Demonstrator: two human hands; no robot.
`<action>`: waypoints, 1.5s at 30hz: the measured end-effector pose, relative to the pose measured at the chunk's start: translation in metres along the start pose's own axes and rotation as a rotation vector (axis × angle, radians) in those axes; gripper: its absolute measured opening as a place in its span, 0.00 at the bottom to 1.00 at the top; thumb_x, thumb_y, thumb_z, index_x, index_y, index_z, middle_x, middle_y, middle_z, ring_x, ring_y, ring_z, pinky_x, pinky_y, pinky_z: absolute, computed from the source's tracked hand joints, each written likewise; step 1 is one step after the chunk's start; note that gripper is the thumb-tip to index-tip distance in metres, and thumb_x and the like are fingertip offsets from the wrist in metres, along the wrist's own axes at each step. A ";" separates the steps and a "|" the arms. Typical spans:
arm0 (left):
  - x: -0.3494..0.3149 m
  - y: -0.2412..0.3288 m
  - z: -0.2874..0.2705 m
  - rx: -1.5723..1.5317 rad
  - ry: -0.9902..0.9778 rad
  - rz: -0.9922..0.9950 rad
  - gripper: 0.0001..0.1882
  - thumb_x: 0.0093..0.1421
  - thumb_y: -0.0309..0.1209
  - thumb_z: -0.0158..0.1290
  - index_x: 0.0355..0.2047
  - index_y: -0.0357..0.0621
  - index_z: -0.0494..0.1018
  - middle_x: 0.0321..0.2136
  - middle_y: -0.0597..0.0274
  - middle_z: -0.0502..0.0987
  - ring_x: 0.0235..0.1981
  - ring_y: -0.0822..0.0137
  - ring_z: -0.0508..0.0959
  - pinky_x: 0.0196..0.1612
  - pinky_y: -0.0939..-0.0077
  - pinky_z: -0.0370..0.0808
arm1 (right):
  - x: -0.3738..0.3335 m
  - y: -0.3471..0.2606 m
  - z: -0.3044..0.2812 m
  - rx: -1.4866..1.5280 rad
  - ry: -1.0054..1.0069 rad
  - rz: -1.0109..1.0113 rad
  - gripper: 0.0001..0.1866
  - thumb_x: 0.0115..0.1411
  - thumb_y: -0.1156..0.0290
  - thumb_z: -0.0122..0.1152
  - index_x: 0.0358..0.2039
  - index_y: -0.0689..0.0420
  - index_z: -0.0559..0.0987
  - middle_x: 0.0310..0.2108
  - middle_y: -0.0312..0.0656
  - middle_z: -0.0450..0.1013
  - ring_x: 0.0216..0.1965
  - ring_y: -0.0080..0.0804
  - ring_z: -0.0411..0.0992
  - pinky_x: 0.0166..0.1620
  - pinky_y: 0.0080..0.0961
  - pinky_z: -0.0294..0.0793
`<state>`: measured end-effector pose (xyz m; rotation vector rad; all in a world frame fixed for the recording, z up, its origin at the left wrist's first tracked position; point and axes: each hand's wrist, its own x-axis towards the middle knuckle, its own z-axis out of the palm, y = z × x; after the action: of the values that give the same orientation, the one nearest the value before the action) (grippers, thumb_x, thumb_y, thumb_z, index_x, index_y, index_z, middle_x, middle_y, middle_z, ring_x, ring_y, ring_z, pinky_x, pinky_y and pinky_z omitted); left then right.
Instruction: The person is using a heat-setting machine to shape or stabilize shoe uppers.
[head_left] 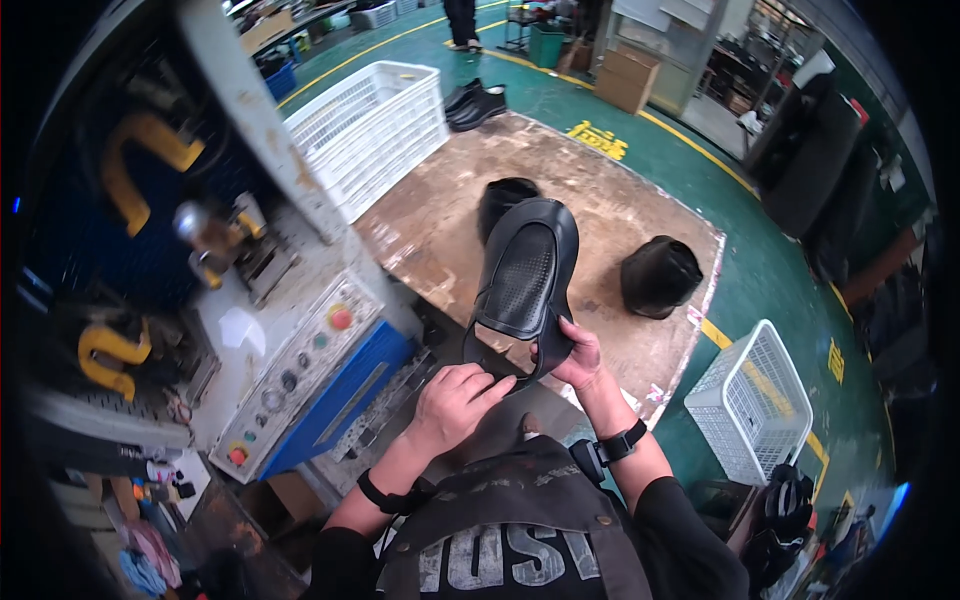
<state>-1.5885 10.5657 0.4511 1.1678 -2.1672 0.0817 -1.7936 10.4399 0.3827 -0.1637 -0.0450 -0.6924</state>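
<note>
A black shoe upper (522,268), its front covered by a panel of small holes, is held over the front edge of the worktable with its toe pointing away from me. My right hand (577,358) grips the right side of the heel collar, thumb outside and fingers partly inside the opening. At the left rear of that collar, my left hand (458,402) has its fingers bent onto the edge, pinching it. Tabletop shows through the foot opening. Just behind the upper sits another black shoe piece (508,195), partly covered by it. A further black shoe piece (661,277) rests at the table's right.
The worn brown worktable (420,225) carries a white crate (365,130) at its far left and black shoes (474,105) near its far corner. On my left stands a machine with a button panel (297,365). A white basket (755,400) is on the green floor at right.
</note>
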 end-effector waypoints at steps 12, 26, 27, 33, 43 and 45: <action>0.154 -0.092 0.082 0.178 0.119 0.039 0.19 0.44 0.22 0.51 0.39 0.49 0.77 0.25 0.63 0.71 0.34 0.60 0.73 0.36 0.67 0.70 | 0.053 -0.165 -0.001 -0.518 0.231 -0.329 0.25 0.61 0.62 0.49 0.59 0.51 0.62 0.59 0.40 0.60 0.60 0.36 0.57 0.62 0.35 0.54; 0.200 -0.215 0.171 -0.059 -0.184 -0.350 0.23 0.57 0.25 0.47 0.55 0.55 0.65 0.58 0.49 0.58 0.59 0.50 0.60 0.59 0.60 0.61 | -0.040 -0.108 -0.139 -0.353 0.537 0.075 0.18 0.63 0.63 0.48 0.52 0.51 0.69 0.49 0.42 0.71 0.46 0.40 0.72 0.47 0.34 0.73; 0.198 -0.209 0.168 -0.028 -0.167 -0.380 0.24 0.57 0.26 0.47 0.55 0.56 0.64 0.59 0.50 0.57 0.60 0.49 0.59 0.59 0.59 0.61 | -0.038 -0.097 -0.142 -0.323 0.568 0.102 0.17 0.62 0.64 0.48 0.51 0.51 0.70 0.48 0.42 0.72 0.44 0.40 0.73 0.46 0.34 0.73; 0.111 -0.153 0.125 -0.028 0.179 -0.520 0.28 0.56 0.31 0.50 0.58 0.50 0.60 0.59 0.46 0.56 0.57 0.47 0.62 0.58 0.59 0.63 | -0.008 -0.036 -0.154 -0.420 0.564 0.325 0.17 0.61 0.64 0.52 0.49 0.52 0.71 0.45 0.41 0.73 0.42 0.38 0.74 0.43 0.32 0.74; -0.310 -0.072 -0.054 -0.072 0.107 -1.303 0.18 0.56 0.32 0.51 0.48 0.47 0.71 0.46 0.52 0.72 0.48 0.51 0.72 0.51 0.62 0.68 | 0.050 0.149 -0.161 -0.707 0.667 0.705 0.14 0.62 0.62 0.50 0.48 0.48 0.72 0.40 0.32 0.74 0.37 0.28 0.72 0.37 0.26 0.74; -0.433 -0.051 -0.107 0.242 0.362 -1.371 0.17 0.56 0.34 0.50 0.47 0.49 0.72 0.43 0.52 0.75 0.44 0.53 0.74 0.46 0.62 0.72 | 0.067 0.214 -0.152 -0.753 0.605 0.849 0.13 0.61 0.63 0.51 0.46 0.49 0.72 0.38 0.33 0.74 0.36 0.29 0.73 0.36 0.27 0.73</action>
<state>-1.3300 10.8847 0.2704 2.2940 -0.7350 -0.0494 -1.6068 10.5347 0.2105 -0.6424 0.8337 0.1453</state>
